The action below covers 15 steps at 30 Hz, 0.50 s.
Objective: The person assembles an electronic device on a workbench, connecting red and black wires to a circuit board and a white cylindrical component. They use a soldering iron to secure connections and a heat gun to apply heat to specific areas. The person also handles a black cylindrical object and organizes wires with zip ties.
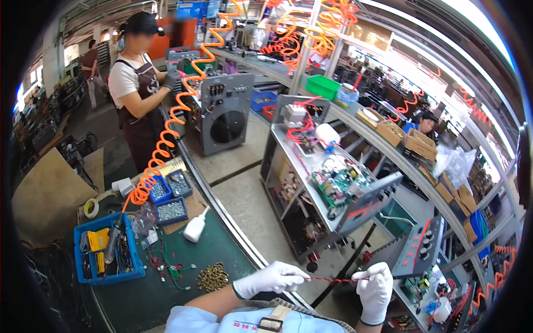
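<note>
- Workshop assembly line: a grey conveyor bench (244, 183) runs up the middle, a green mat (211, 250) to its left, shelving on the right.
- Left hand (270, 278), in a white glove, is pinched shut on one end of a twisted red-and-black wire (333, 279).
- Right hand (375, 288), also white-gloved, is closed on the wire's other end; the wire is stretched taut between the 2 hands, above the bench's near edge.
- Just beyond the hands stands an open metal chassis (311, 188) with a green circuit board (338, 186) and red leads on top.
- On the mat near the left hand lies a heap of small brass parts (213, 276); farther off are a white squeeze bottle (195, 227), 3 small blue trays of screws (171, 211) and a blue bin (105, 250) of tools.
- An orange coiled hose (166, 133) hangs down to the bin.
- Farther up the line a person in an apron (136, 89) stands at a grey unit (225, 114).
- Bare bench lies between chassis and unit.
</note>
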Available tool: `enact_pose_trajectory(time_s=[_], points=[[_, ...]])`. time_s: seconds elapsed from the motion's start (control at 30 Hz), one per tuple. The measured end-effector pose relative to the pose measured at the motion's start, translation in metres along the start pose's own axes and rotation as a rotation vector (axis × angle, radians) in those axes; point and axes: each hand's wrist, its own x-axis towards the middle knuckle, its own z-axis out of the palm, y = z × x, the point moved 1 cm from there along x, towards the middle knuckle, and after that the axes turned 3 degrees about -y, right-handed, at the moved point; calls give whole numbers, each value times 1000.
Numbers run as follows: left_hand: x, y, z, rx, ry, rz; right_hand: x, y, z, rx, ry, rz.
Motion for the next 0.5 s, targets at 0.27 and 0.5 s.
enact_pose_trajectory(time_s=[0.27,0.5], points=[[10,-1,32,215,55,-25,-29,-13,-32,-18,18,3],[22,3,63,222,-70,-80,-34,-20,-33,-47,86,63]])
